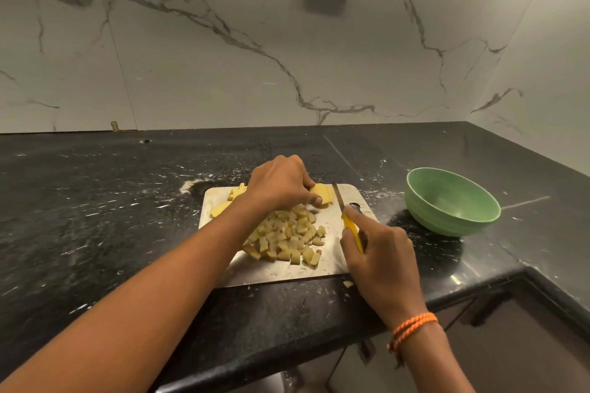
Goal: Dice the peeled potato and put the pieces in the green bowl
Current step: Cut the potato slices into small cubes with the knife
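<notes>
Gripping one yellow-handled knife, my right hand sits nearest, blade tip down on the single cutting board. One heap of potato dice lies mid-board. Beyond, my left hand pinches one stack of potato slices; more slices lie left. One green bowl stands right, apart.

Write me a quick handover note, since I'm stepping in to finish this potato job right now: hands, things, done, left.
Left hand grips the uncut yellow potato piece on the steel cutting board.
Right hand grips the yellow-handled knife, blade beside that piece.
Done: pile of diced potato cubes on the board.
Left: more slices at the board's far left; round green bowl, right of the board, looks empty.
</notes>
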`<act>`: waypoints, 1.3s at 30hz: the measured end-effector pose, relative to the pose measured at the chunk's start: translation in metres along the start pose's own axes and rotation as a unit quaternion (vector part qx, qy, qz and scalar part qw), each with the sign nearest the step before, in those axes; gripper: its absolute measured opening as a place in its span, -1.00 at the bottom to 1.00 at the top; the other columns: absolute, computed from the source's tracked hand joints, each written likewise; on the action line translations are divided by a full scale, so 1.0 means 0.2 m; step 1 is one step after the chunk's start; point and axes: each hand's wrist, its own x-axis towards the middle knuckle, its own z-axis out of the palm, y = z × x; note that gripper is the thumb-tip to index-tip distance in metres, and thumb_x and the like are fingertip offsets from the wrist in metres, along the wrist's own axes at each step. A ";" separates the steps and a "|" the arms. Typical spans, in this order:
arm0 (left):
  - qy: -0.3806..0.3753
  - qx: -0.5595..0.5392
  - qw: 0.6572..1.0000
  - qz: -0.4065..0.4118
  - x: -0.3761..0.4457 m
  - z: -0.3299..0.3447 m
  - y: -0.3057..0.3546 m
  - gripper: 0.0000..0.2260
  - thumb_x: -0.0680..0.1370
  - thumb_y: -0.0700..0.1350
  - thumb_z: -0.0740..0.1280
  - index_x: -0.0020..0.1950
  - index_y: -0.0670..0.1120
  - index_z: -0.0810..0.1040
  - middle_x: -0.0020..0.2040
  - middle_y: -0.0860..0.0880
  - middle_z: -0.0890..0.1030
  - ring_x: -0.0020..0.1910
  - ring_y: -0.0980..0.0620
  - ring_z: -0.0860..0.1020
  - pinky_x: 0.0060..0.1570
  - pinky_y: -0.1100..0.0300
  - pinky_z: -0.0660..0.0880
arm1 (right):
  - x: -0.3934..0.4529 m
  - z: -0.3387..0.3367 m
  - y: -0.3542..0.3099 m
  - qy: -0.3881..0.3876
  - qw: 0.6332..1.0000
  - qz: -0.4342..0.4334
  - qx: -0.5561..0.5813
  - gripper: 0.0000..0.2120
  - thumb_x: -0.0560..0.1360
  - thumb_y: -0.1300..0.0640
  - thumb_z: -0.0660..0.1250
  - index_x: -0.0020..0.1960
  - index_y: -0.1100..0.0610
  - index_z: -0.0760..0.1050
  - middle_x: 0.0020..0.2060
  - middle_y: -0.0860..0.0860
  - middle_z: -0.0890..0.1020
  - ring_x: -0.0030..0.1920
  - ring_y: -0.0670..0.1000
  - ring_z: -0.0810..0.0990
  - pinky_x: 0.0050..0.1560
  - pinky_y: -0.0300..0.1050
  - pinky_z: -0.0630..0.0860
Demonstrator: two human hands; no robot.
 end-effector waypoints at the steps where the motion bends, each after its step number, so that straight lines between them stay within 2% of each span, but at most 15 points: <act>1: 0.000 -0.001 1.000 -0.001 0.00 0.00 0.00 -0.58 0.50 0.22 0.54 0.27 0.05 0.74 0.06 0.07 0.76 -0.22 0.13 0.55 -0.27 0.17 0.51 | 0.03 0.01 -0.01 -0.002 1.000 -0.004 -0.003 -0.58 0.54 0.12 0.38 0.40 0.02 0.53 -0.50 -0.04 0.47 -0.46 -0.04 0.42 -0.38 -0.11 0.41; 4: 0.004 0.016 1.000 0.003 0.00 0.00 0.00 -0.58 0.50 0.22 0.55 0.28 0.07 0.73 0.12 0.07 0.75 -0.19 0.11 0.54 -0.26 0.17 0.49 | 0.12 0.05 -0.02 -0.016 0.999 -0.020 -0.019 -0.60 0.55 0.11 0.33 0.38 -0.01 0.53 -0.44 0.04 0.56 -0.41 0.07 0.51 -0.36 0.03 0.52; 9: 0.019 0.031 0.999 0.006 -0.01 0.01 0.01 -0.61 0.48 0.24 0.55 0.22 0.08 0.76 -0.01 0.08 0.76 -0.18 0.08 0.60 -0.26 0.16 0.51 | 0.18 0.10 -0.01 -0.078 0.996 -0.024 -0.039 -0.66 0.58 0.07 0.28 0.34 0.02 0.55 -0.25 0.08 0.66 -0.19 0.14 0.59 -0.23 0.03 0.49; 15: 0.033 0.048 0.998 -0.002 -0.01 0.02 0.01 -0.58 0.44 0.29 0.55 0.19 0.08 0.76 0.04 0.07 0.76 -0.05 -0.02 0.67 -0.05 0.04 0.64 | 0.19 0.11 -0.02 -0.107 0.993 -0.028 -0.045 -0.67 0.58 0.09 0.27 0.33 0.06 0.57 -0.01 0.12 0.69 0.01 0.17 0.59 -0.05 0.06 0.54; 22: 0.027 0.054 0.998 -0.001 -0.02 0.01 0.02 -0.60 0.49 0.26 0.54 0.22 0.07 0.75 -0.02 0.09 0.75 -0.15 0.04 0.63 -0.21 0.14 0.56 | 0.01 0.03 0.03 -0.090 0.995 -0.025 -0.025 -0.59 0.57 0.00 0.32 0.41 -0.03 0.50 -0.31 -0.02 0.61 -0.24 0.06 0.57 -0.21 0.05 0.55; 24: 0.027 0.054 0.998 0.003 -0.03 0.01 0.03 -0.59 0.49 0.26 0.54 0.24 0.07 0.75 -0.02 0.09 0.75 -0.18 0.06 0.61 -0.25 0.16 0.51 | -0.06 -0.02 0.03 -0.084 0.996 -0.020 -0.008 -0.59 0.58 -0.01 0.34 0.42 -0.06 0.50 -0.37 -0.15 0.50 -0.31 -0.07 0.50 -0.28 -0.05 0.49; 26: 0.026 0.049 0.998 0.007 -0.03 0.00 0.02 -0.58 0.49 0.26 0.54 0.25 0.07 0.74 -0.03 0.09 0.75 -0.20 0.08 0.59 -0.27 0.17 0.49 | -0.09 -0.04 0.02 -0.063 0.998 -0.009 0.017 -0.61 0.56 0.02 0.37 0.39 -0.07 0.53 -0.44 -0.24 0.40 -0.40 -0.15 0.42 -0.35 -0.21 0.34; 28: 0.023 0.037 0.999 0.008 -0.03 -0.01 0.02 -0.57 0.48 0.26 0.55 0.25 0.07 0.73 0.00 0.08 0.76 -0.17 0.05 0.62 -0.20 0.13 0.57 | -0.09 -0.05 0.01 -0.034 0.999 0.000 0.037 -0.61 0.55 0.07 0.39 0.38 -0.03 0.55 -0.53 -0.21 0.36 -0.45 -0.15 0.42 -0.40 -0.25 0.27; 31: 0.025 0.005 1.000 0.002 -0.02 -0.02 0.00 -0.62 0.47 0.21 0.58 0.21 0.06 0.76 0.07 0.08 0.77 -0.09 0.03 0.65 -0.07 0.05 0.65 | -0.02 -0.02 -0.03 0.005 1.000 -0.005 0.019 -0.59 0.55 0.12 0.39 0.39 0.03 0.54 -0.53 -0.18 0.34 -0.51 -0.13 0.34 -0.41 -0.17 0.33; 32: 0.027 -0.002 1.000 0.001 -0.02 -0.03 -0.01 -0.65 0.47 0.18 0.59 0.18 0.06 0.77 0.07 0.09 0.77 -0.08 0.03 0.66 -0.08 0.05 0.64 | 0.02 0.01 -0.04 0.006 1.000 -0.011 0.011 -0.59 0.55 0.13 0.38 0.40 0.04 0.53 -0.51 -0.13 0.39 -0.48 -0.12 0.36 -0.40 -0.13 0.38; 35: 0.034 0.002 0.999 0.005 -0.02 -0.04 -0.02 -0.70 0.48 0.14 0.59 0.17 0.09 0.77 0.05 0.09 0.77 -0.12 0.05 0.62 -0.18 0.12 0.54 | 0.13 0.08 -0.05 -0.031 0.999 -0.030 -0.019 -0.61 0.56 0.10 0.31 0.38 0.01 0.53 -0.41 0.05 0.58 -0.39 0.08 0.51 -0.34 0.02 0.51; 39: 0.041 0.015 0.999 0.008 -0.02 -0.02 -0.02 -0.72 0.51 0.13 0.57 0.19 0.12 0.77 0.00 0.08 0.76 -0.19 0.09 0.56 -0.30 0.17 0.42 | 0.18 0.12 -0.02 -0.047 0.998 -0.048 -0.021 -0.62 0.57 0.08 0.28 0.38 -0.02 0.52 -0.34 0.08 0.63 -0.31 0.13 0.55 -0.27 0.09 0.55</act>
